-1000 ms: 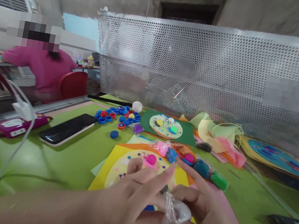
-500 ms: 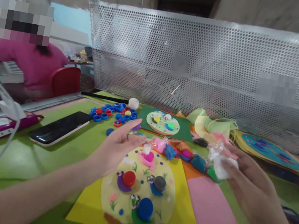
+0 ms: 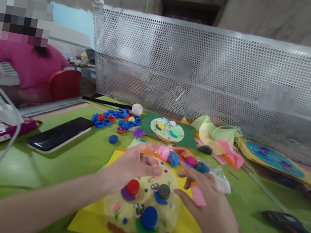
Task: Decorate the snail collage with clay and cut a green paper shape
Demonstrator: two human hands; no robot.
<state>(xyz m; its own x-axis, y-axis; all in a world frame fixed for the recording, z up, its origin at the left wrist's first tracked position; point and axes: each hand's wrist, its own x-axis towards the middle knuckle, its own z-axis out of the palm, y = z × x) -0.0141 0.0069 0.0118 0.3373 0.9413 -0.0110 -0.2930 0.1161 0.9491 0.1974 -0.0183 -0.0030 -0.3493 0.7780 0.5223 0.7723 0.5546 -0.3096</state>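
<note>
A yellow sheet (image 3: 86,217) lies before me, bearing a pale round picture (image 3: 142,206) with clay snails. A red cap (image 3: 132,187), a grey cap (image 3: 164,191) and a blue cap (image 3: 149,217) form their shells. My left hand (image 3: 135,165) is over the picture's upper part, thumb and fingers curled together and covering the pink snail; whatever they pinch is hidden. My right hand (image 3: 200,194) hovers at the picture's right side, fingers apart and nothing in them. Behind the hands lie bagged clay lumps (image 3: 174,159) in several colours and a white clay packet (image 3: 222,182).
To the left are a phone (image 3: 60,134), a purple power strip (image 3: 5,132) with a cable, and loose bottle caps (image 3: 113,139). A glue gun (image 3: 284,221) lies right. Finished pictures (image 3: 167,130) and paper scraps (image 3: 218,133) sit before a perforated metal screen (image 3: 226,72). A person (image 3: 30,58) sits far left.
My right hand has let go of the white clay packet, now on the table, and moved left toward the picture. My left hand has shifted slightly right and curled its fingers over the pink snail.
</note>
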